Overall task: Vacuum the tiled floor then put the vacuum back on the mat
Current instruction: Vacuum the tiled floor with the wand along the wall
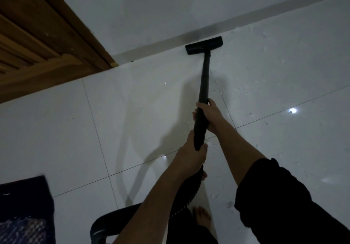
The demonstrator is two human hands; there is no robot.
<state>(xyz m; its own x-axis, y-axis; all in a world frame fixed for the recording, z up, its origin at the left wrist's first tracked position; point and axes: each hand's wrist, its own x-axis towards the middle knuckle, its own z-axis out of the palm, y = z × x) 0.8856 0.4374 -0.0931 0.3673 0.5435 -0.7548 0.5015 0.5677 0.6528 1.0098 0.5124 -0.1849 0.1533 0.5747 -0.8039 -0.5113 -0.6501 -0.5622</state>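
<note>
against the grey skirting (170, 42) at the foot of the white wall (151, 7), the black floor nozzle (203, 45) sat flat on the tiled floor (66, 130), its long edge parallel to the wall line and just beside it; the black wand (205, 75) rose from the nozzle toward the camera; the right hand (211, 116) was wrapped around the wand higher up its length, fingers closed over the tube; the left hand (191, 154) was closed around the lower end of the wand, where the ribbed hose (189, 196) began; the hose ran down beneath the left forearm toward the bottom edge of view; the right arm wore a dark sleeve (274, 196) pushed up above the forearm; one bare foot (203, 217) stood on the tile below the hands; small pale flecks (217, 88) lay scattered on the tiles right of the wand; a dark mat (24, 206) lay at the lower left corner, well apart from the nozzle; a wooden door (37, 41) and its frame occupied the upper left; a dark curved object at the bottom centre was partly hidden, and could not be identified; a bright light reflection (292, 110) showed on the tile at right.
</note>
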